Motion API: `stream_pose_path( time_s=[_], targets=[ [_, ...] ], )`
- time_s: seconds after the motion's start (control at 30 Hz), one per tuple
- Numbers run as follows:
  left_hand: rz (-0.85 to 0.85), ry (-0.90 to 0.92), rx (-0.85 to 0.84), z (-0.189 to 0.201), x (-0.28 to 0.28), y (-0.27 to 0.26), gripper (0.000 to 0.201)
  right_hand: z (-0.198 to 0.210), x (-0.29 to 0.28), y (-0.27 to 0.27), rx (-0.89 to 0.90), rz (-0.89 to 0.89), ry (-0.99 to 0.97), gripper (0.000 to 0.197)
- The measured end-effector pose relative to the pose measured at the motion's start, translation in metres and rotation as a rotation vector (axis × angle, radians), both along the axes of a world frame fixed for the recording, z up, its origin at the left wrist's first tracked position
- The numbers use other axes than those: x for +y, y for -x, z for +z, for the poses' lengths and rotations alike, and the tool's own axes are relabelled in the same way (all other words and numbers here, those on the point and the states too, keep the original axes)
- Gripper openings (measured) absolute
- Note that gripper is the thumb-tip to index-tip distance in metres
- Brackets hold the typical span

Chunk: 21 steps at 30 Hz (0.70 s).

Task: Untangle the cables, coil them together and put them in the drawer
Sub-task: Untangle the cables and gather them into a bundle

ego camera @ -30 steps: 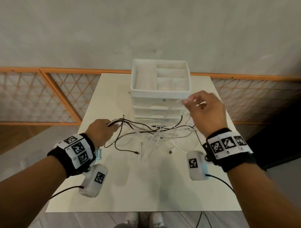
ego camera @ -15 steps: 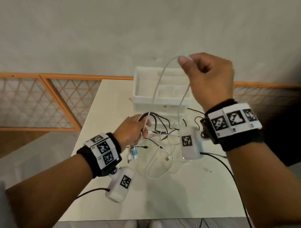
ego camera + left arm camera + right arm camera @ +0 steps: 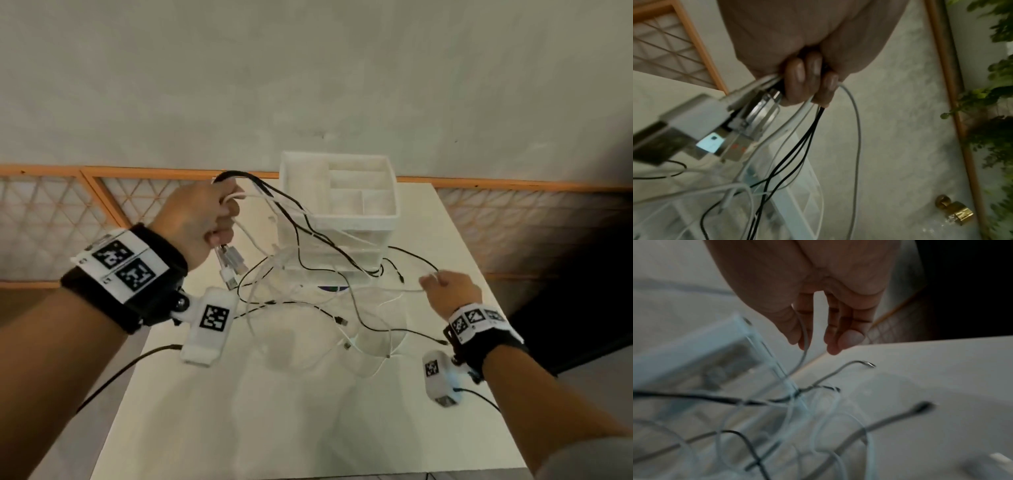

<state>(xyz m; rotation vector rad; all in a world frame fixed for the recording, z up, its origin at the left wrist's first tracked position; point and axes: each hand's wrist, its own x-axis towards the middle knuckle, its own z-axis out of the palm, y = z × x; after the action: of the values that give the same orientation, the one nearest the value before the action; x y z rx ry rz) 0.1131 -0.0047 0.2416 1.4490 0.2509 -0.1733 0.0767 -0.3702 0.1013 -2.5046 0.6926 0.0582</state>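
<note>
My left hand is raised left of the white drawer unit and grips a bundle of black and white cables. Their USB plugs hang below the fist. In the left wrist view the curled fingers clamp the strands. The rest of the tangle drapes over the unit's front and lies on the table. My right hand is low at the table's right side and pinches a thin white cable between thumb and fingers.
The white table has bare surface in front of the tangle. The drawer unit's top tray has empty compartments, and its drawers are partly hidden by cables. An orange lattice railing runs behind. A brass knob and green plant show in the left wrist view.
My left hand has risen up and to the left, lifting the cable bundle. My right hand has dropped from high above the drawer unit to the table's right side, still on a white cable.
</note>
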Motion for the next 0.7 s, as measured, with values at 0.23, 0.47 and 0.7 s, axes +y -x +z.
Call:
stream_pose_path(
  time_s=[0.23,0.47,0.7],
  targets=[
    [-0.079,-0.309,-0.029,-0.026,-0.013,0.009,0.031,0.001,0.012,-0.009,-0.185,-0.064,-0.517,0.046],
    [-0.084,-0.414,0.012,-0.059,-0.009,0.006,0.036,0.162,0.057,-0.017,-0.984,0.427,-0.362,0.02],
    [-0.063,-0.606,-0.051,-0.064,0.0,0.011,0.039,0.134,0.06,-0.011,-0.884,0.462,-0.183,0.035]
  ],
)
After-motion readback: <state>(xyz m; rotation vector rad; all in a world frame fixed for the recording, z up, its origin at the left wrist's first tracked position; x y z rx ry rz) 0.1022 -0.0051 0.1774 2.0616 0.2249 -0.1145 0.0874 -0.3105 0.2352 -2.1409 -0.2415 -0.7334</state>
